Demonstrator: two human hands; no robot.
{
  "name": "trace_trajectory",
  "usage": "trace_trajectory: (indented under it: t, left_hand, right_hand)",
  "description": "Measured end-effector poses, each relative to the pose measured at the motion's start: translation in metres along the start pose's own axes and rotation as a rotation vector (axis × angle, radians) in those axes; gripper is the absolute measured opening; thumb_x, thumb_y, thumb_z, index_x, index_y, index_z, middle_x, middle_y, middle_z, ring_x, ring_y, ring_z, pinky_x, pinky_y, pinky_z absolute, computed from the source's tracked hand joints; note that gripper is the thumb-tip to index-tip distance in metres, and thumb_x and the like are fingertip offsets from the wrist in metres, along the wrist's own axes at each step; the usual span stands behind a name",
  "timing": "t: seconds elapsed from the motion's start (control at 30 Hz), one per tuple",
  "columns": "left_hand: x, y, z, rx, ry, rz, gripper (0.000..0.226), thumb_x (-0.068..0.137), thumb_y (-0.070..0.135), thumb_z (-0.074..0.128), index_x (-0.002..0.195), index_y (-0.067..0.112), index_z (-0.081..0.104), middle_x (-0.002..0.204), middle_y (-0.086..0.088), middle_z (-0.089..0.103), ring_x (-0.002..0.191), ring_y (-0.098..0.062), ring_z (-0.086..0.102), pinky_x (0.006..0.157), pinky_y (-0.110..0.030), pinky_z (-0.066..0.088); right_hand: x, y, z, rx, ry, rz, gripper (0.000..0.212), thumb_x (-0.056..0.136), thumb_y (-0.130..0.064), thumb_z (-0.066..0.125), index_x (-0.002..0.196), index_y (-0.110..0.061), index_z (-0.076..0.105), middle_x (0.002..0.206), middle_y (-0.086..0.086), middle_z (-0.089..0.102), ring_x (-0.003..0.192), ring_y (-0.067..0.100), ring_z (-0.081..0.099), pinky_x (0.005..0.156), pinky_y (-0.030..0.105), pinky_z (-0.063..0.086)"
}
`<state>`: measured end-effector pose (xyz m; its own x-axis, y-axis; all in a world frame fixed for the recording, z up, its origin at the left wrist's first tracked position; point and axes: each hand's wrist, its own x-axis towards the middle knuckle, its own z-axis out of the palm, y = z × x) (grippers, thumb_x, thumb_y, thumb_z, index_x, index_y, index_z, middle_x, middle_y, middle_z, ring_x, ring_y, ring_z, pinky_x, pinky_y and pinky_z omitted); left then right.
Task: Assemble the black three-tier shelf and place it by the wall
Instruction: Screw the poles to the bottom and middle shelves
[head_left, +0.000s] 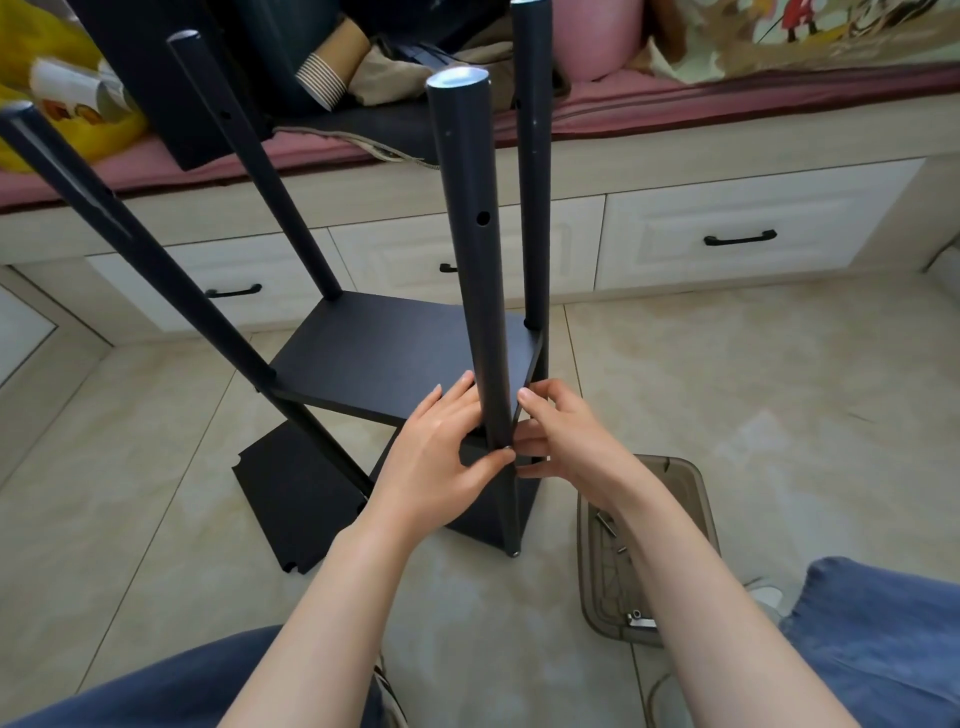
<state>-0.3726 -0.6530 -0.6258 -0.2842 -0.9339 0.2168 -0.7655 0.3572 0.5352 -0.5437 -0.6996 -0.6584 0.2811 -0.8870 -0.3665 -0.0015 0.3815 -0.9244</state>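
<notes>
The shelf (405, 358) stood on the floor (727, 389), left hand (441, 457) and right hand (561, 441) both clasping its near pole (470, 260). Fingers (527, 446) hid the joint there; right of the pole, a forearm (691, 571) half-covered the tray (695, 493).

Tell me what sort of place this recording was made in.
Most likely a room in a home, perhaps a bedroom: a built-in bench with a pink mat, cream drawers with black handles beneath it, and a beige tiled floor.

One head-worn wide-angle view looks forward and down, close above the shelf (395, 358).
</notes>
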Motion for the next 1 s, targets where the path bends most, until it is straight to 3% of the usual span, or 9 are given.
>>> trace_trajectory:
  t: [0.27,0.37,0.53,0.6,0.7,0.83,1.0]
  left_hand:
    - [-0.002,0.002,0.003,0.027,0.0,-0.011,0.047,0.091,0.024,0.075,0.137,0.02,0.062,0.149,0.016,0.043,0.15,-0.014,0.032,0.117,-0.013,0.008]
    - [-0.001,0.002,0.003,0.018,0.01,-0.02,0.041,0.091,0.023,0.075,0.131,0.018,0.066,0.147,0.018,0.041,0.15,-0.014,0.033,0.116,-0.009,0.007]
    - [-0.002,0.0,0.005,0.015,0.023,-0.018,0.037,0.091,0.025,0.074,0.127,0.018,0.068,0.145,0.023,0.039,0.149,-0.012,0.033,0.114,-0.005,0.005]
    - [-0.004,-0.001,0.005,0.016,0.012,-0.006,0.037,0.092,0.027,0.074,0.127,0.018,0.068,0.145,0.024,0.038,0.15,-0.01,0.032,0.115,-0.006,0.006]
    - [-0.004,-0.002,0.005,0.022,0.019,0.014,0.034,0.091,0.027,0.073,0.124,0.018,0.068,0.143,0.029,0.036,0.148,-0.004,0.031,0.114,-0.004,0.006]
    - [-0.004,-0.002,0.008,0.01,0.047,0.034,0.042,0.091,0.025,0.074,0.131,0.021,0.064,0.139,0.045,0.03,0.14,0.021,0.019,0.115,-0.005,0.009]
    - [-0.006,-0.003,0.012,-0.024,0.086,0.014,0.051,0.089,0.023,0.077,0.137,0.024,0.061,0.132,0.06,0.03,0.14,0.022,0.019,0.116,-0.016,0.018]
  right_hand:
    - [-0.011,-0.001,-0.019,-0.01,0.003,-0.009,0.03,0.102,-0.044,0.047,0.124,-0.025,0.055,0.1,-0.002,0.077,0.095,0.014,0.074,0.087,0.045,0.057]
    - [-0.011,0.01,-0.04,-0.004,0.128,-0.007,0.029,0.104,-0.036,0.048,0.129,-0.022,0.053,0.1,0.0,0.077,0.096,0.016,0.074,0.092,0.045,0.056]
    - [-0.005,0.059,-0.069,-0.055,0.305,0.092,0.022,0.102,-0.026,0.053,0.122,-0.018,0.058,0.101,0.003,0.077,0.091,0.018,0.074,0.071,0.033,0.057]
    - [-0.001,0.089,-0.082,-0.089,0.4,0.145,0.023,0.097,-0.017,0.059,0.119,-0.013,0.061,0.101,0.008,0.075,0.093,0.026,0.072,0.079,0.041,0.059]
    - [-0.003,0.139,-0.097,-0.19,0.495,0.266,0.024,0.095,-0.008,0.059,0.119,-0.005,0.064,0.097,0.009,0.072,0.089,0.026,0.069,0.074,0.037,0.057]
    - [-0.008,0.192,-0.107,-0.362,0.502,0.424,0.024,0.094,-0.007,0.061,0.117,-0.003,0.066,0.114,0.019,0.07,0.106,0.033,0.065,0.092,0.038,0.051]
    - [-0.009,0.216,-0.113,-0.574,0.37,0.602,0.024,0.09,-0.01,0.065,0.113,-0.002,0.067,0.122,0.019,0.067,0.117,0.033,0.061,0.094,0.032,0.046]
